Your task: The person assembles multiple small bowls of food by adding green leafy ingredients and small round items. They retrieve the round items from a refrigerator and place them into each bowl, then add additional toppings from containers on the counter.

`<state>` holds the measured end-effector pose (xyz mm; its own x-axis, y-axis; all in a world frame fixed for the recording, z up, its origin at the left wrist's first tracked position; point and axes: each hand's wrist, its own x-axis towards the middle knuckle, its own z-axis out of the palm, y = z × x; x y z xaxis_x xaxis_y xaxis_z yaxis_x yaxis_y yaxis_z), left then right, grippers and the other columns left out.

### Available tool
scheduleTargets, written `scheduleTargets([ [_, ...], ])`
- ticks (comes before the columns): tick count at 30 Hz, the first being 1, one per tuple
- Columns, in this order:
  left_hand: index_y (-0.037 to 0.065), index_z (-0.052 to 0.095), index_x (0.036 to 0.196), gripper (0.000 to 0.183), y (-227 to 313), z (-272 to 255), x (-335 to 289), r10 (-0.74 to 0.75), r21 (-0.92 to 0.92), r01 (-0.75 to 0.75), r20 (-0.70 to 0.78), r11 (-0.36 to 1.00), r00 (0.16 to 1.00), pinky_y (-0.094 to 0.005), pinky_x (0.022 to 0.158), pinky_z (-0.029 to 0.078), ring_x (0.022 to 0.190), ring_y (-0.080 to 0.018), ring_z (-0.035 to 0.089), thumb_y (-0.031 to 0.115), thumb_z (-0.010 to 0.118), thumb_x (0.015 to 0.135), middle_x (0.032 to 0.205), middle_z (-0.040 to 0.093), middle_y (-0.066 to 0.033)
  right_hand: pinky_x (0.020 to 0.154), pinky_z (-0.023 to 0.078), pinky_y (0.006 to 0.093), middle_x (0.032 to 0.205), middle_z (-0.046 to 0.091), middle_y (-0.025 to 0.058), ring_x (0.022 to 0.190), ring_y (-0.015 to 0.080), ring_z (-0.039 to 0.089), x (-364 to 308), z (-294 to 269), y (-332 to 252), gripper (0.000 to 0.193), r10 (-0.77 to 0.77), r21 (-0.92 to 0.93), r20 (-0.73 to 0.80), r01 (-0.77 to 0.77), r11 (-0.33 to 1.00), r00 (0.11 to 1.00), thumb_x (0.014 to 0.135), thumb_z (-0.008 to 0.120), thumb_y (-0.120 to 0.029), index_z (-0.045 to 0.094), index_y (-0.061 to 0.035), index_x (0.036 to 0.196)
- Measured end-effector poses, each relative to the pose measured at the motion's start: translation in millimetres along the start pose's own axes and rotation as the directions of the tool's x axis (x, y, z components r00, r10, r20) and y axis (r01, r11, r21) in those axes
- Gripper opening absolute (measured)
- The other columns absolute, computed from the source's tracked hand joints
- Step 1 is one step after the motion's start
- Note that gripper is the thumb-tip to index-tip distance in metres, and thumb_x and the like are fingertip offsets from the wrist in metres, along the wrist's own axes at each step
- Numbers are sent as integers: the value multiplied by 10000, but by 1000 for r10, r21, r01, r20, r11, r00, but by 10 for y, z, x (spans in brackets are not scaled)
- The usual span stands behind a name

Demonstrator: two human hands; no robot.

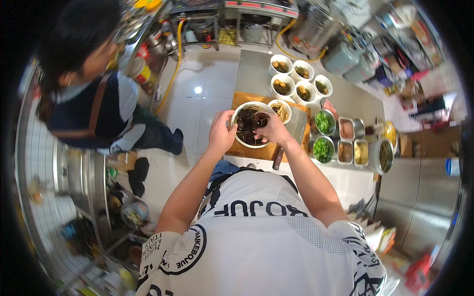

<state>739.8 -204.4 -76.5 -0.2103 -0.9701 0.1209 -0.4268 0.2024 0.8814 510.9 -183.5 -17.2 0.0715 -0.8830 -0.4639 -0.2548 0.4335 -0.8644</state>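
A large white bowl (pixel 249 145) stands on a wooden cutting board (pixel 262 153) in front of me. It holds dark brown, glossy, wrinkled pieces that look like wood ear mushrooms (pixel 245 129), with pale strips showing at its far edge. My left hand (pixel 222 132) grips the bowl's left rim, thumb on the inside. On the right, my right hand (pixel 274 130) reaches over the rim, its fingers closed around some of the dark pieces. Just beyond it sits a smaller white bowl (pixel 289 116) of pale strips. Below my right wrist lies a knife, its brown handle (pixel 278 159) pointing toward me.
Several white bowls (pixel 282 85) with greens and brown pieces stand farther back on the steel table (pixel 252 66). To the right are containers of chopped greens (pixel 323 149) and steel tubs (pixel 345 152). Another person (pixel 94 103) stands at the left. Gas cylinders (pixel 343 56) are at the back right.
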Motion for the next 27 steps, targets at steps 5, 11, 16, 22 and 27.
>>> scheduleTargets([
  [5,90,636,1404,593,184,-124,232,151,102,-184,273,978,950,-508,1207,442,1451,-429,482,26,801,838,1586,487,-175,810,651,373,1224,760,150,966,249,781,-73,49,39,679,-122,-177,-137,97,979,983,835,792,57,608,-56,1479],
  [11,39,688,1328,564,185,-188,488,222,133,-300,416,945,882,-508,1210,441,1447,-428,478,111,893,808,1585,493,-185,1125,538,437,1383,688,203,1293,397,659,-194,141,90,734,-311,-355,-308,195,914,899,785,847,-5,619,-66,1481],
  [16,30,716,1241,493,158,-199,628,253,112,-344,476,932,842,-509,1198,447,1429,-432,495,114,910,796,1555,527,-189,1026,578,427,1308,725,190,1155,371,721,-346,203,-10,591,-178,-261,-401,74,962,898,853,821,-26,656,-40,1420],
  [22,48,736,1151,422,161,-223,654,249,172,-371,486,913,838,-509,1166,464,1405,-426,519,123,925,781,1534,551,-179,651,577,338,993,768,130,679,169,695,-264,281,-32,252,-82,48,-576,133,990,813,1021,732,-74,712,8,1258],
  [27,62,740,1081,375,111,-253,608,202,204,-344,505,917,839,-512,1159,461,1390,-422,528,140,936,770,1522,564,-178,600,559,314,851,757,93,644,142,681,-79,325,2,151,-88,54,-680,169,984,728,1043,720,-87,728,15,1155],
])
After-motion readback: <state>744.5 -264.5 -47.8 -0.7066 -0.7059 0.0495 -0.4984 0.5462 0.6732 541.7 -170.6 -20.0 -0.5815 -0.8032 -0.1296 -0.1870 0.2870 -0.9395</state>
